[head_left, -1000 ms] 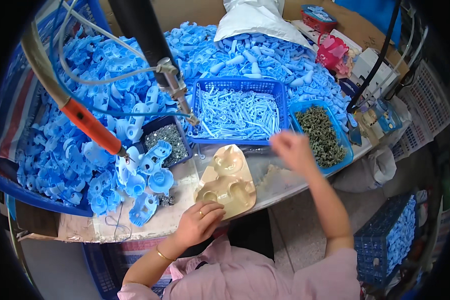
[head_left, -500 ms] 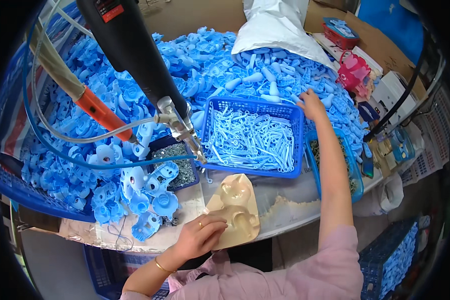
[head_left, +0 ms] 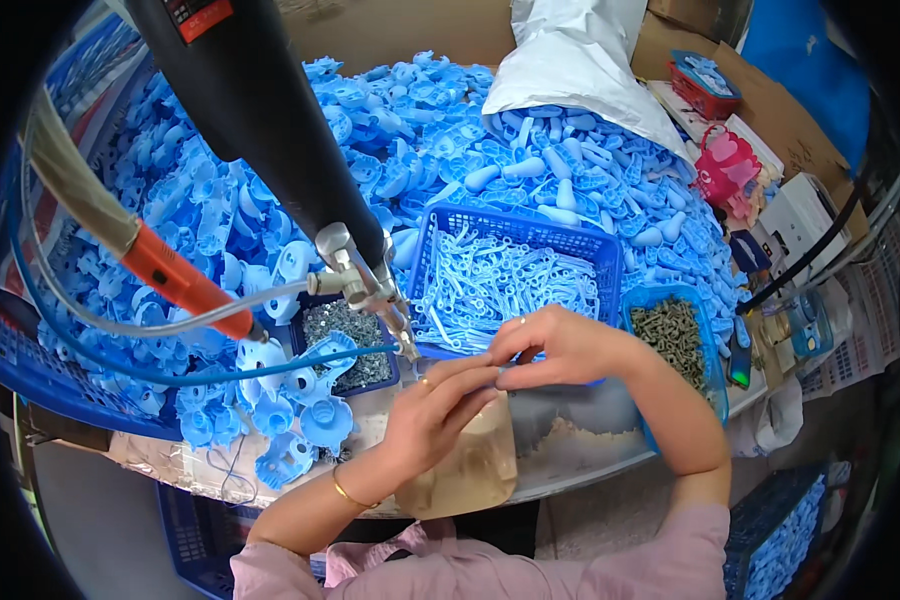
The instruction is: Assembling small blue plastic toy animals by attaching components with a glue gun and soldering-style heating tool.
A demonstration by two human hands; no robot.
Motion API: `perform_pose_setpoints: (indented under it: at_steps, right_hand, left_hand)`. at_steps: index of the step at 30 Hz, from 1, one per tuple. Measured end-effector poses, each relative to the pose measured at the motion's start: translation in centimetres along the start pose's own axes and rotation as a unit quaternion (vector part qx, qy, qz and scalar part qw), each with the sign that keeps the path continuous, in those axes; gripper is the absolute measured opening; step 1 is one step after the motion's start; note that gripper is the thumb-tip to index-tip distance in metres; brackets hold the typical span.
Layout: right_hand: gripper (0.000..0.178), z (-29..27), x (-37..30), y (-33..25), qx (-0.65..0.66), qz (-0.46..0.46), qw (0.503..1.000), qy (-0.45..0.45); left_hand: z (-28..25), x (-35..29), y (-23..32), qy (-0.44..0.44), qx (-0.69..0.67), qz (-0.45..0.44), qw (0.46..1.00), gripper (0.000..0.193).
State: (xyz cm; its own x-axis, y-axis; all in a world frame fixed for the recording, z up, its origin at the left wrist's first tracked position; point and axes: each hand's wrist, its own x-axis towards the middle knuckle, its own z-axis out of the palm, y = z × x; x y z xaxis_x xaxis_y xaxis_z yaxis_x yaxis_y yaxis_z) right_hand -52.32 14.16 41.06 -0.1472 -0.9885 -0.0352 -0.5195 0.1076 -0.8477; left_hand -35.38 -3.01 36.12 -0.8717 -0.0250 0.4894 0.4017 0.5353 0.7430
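Note:
My left hand (head_left: 440, 412) and my right hand (head_left: 568, 348) meet in front of the blue basket, their fingertips pressed together. Both are closed; whatever small piece lies between the fingers is hidden. Below them, at the table edge, lies a tan moulded holder (head_left: 482, 462) with rounded hollows, partly covered by my left hand. The blue basket (head_left: 610, 262) holds many light-blue rods (head_left: 510, 275) with ringed ends. Just left of my hands hangs the metal tip (head_left: 362, 275) of a black powered driver (head_left: 260, 110).
Light-blue plastic shells (head_left: 200, 230) heap up at the left and back. A white sack (head_left: 580, 85) spills blue handle-shaped parts. Small trays hold silvery screws (head_left: 345, 335) and brownish screws (head_left: 665, 328). An orange-handled tool (head_left: 185, 283) and a blue hose (head_left: 220, 378) hang at the left.
My right hand has come from the pile of blue parts at the back right down to my left hand. My left hand has lifted off the tan holder slightly, up and rightward.

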Motion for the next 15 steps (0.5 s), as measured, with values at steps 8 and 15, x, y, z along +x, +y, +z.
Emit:
perform_pose_setpoints:
  at_steps: [8, 15]
  right_hand:
    - [0.021, -13.5, 11.5, 11.8, -0.359, 0.026, 0.852, 0.381]
    - [0.029, -17.2, 20.3, 17.9, -0.62, 0.204, 0.729, 0.208]
  left_hand:
    - [-1.6, -3.3, 0.0, -0.015, 0.06, 0.011, 0.998, 0.038]
    - [-5.3, -7.7, 0.0, -0.06, 0.112, -0.098, 0.987, 0.042]
